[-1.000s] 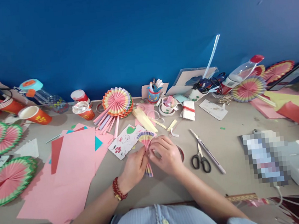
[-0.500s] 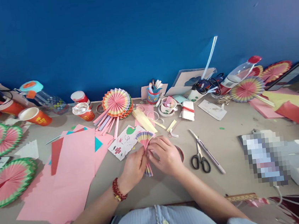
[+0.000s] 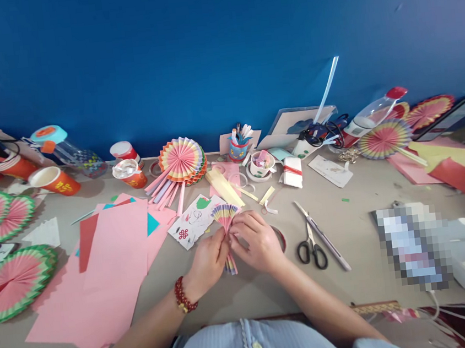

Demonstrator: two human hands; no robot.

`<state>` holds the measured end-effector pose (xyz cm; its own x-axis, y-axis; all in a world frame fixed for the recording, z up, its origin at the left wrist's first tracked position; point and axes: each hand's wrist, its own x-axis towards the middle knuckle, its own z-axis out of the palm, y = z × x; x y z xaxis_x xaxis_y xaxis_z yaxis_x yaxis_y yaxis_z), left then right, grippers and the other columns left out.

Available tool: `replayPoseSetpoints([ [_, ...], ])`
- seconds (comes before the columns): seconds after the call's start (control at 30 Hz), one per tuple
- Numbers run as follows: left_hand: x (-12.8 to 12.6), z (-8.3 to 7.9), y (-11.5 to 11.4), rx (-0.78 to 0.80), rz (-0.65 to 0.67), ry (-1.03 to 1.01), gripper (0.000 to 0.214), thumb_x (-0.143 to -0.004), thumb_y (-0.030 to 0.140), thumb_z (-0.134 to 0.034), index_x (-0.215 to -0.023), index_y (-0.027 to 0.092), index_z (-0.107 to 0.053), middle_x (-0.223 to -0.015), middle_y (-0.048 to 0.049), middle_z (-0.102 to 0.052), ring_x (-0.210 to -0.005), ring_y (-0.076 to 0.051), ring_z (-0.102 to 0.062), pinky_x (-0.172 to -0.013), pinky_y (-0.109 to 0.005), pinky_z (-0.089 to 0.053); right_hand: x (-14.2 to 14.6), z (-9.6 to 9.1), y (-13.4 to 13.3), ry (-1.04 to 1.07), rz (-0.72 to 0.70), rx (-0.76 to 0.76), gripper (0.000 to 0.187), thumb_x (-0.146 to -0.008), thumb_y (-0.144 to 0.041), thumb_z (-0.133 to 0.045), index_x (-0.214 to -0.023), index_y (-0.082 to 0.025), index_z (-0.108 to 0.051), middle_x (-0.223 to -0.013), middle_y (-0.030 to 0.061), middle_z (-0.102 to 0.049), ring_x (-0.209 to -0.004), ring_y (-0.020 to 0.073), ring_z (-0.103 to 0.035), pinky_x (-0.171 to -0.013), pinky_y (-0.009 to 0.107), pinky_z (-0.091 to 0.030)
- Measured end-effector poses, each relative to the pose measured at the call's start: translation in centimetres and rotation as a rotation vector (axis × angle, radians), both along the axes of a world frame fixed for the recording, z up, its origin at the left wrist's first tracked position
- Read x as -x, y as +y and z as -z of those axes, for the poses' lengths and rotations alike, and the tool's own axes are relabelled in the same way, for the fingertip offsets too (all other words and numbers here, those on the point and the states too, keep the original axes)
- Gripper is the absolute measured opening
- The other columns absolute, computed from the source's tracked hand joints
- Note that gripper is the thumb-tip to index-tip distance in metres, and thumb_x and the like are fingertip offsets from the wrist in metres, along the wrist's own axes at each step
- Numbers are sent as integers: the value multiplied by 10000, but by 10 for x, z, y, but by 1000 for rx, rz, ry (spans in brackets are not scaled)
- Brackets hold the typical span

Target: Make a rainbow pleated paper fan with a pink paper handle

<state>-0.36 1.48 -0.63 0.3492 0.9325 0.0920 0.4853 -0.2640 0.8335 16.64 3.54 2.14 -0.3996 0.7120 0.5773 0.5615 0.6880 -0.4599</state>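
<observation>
A pleated paper fan (image 3: 225, 214) in pink, yellow and purple is pinched at its middle. Its upper end spreads out, and its narrow folded lower end shows beneath my fingers. My left hand (image 3: 208, 258), with a red bead bracelet at the wrist, is closed on it from the left. From the right, my right hand (image 3: 258, 242) meets it with thumb and fingers pressed together at the fan's middle. The exact pinch point is hidden by the fingers. Just behind the fan lies a white printed card (image 3: 192, 225).
Black-handled scissors (image 3: 312, 248) and a grey utility knife (image 3: 326, 239) lie to the right. Pink paper sheets (image 3: 114, 258) cover the left. Finished round fans (image 3: 181, 158) stand at the back near paper cups (image 3: 56, 181). A phone (image 3: 412, 249) lies at far right.
</observation>
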Motion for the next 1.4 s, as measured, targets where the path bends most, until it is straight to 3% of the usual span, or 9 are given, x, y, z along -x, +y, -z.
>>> replayPoseSetpoints([
  [0.23,0,2,0,17,-2,-10,195,-998,246,-344,-997,196,-532,-790,-67,-620,-722,-238,-592,-662,-331,-405,2,-1,0,-35,24,-30,132,-873,-79,-549,-873,-198,-606,-909,79,-662,-904,229,-593,-844,390,-544],
  [0.53,-1,-4,2,113,-23,-171,242,-1017,274,-336,-842,223,-495,-790,-52,-682,-674,-197,-649,-659,-310,-479,-10,-2,3,44,53,-100,149,-841,-78,-577,-807,-222,-593,-860,50,-667,-849,213,-585,-779,364,-530],
  [0.7,-2,-2,4,411,18,-510,251,-1015,400,-398,-930,214,-543,-1078,-116,-757,-801,-241,-755,-760,-360,-557,-50,-5,23,149,344,-170,131,-845,-109,-586,-780,-221,-606,-827,45,-657,-799,215,-608,-757,379,-508],
  [0.83,-3,-5,5,540,10,-619,305,-981,475,-451,-1028,200,-577,-1046,-120,-771,-817,-274,-765,-757,-389,-573,-77,-5,31,119,536,-111,79,-878,-171,-600,-830,-221,-637,-876,56,-685,-859,235,-644,-801,394,-512],
  [1.03,-4,-16,7,481,-29,-575,296,-960,464,-490,-905,208,-627,-969,-92,-785,-838,-267,-749,-827,-402,-559,-40,-10,11,42,-38,-76,230,-846,-284,-720,-1044,-216,-624,-910,87,-713,-817,247,-679,-702,365,-553],
  [1.13,-4,-14,7,453,-37,-575,277,-960,441,-495,-872,212,-624,-922,-87,-785,-816,-260,-744,-791,-389,-561,-23,-10,6,35,-97,-89,129,-890,-192,-660,-1003,-249,-634,-856,45,-732,-762,222,-687,-674,336,-552],
  [1.2,-3,-11,6,524,-29,-629,282,-962,454,-490,-969,202,-615,-945,-94,-782,-757,-256,-748,-734,-388,-567,-28,-8,9,99,5,-87,119,-924,-145,-589,-948,-253,-633,-805,26,-716,-711,196,-673,-648,314,-541],
  [1.33,-2,-7,6,593,-22,-658,348,-970,462,-481,-1115,167,-597,-995,-122,-773,-780,-262,-759,-764,-398,-567,-64,-3,21,343,474,-18,64,-950,-242,-594,-893,-226,-617,-755,21,-683,-671,183,-654,-642,312,-522],
  [1.4,-2,-7,6,604,-20,-649,353,-976,457,-466,-1126,166,-599,-995,-124,-773,-790,-267,-760,-774,-403,-567,-75,-3,23,349,477,27,112,-956,-299,-594,-876,-225,-618,-757,22,-688,-675,183,-660,-649,316,-526],
])
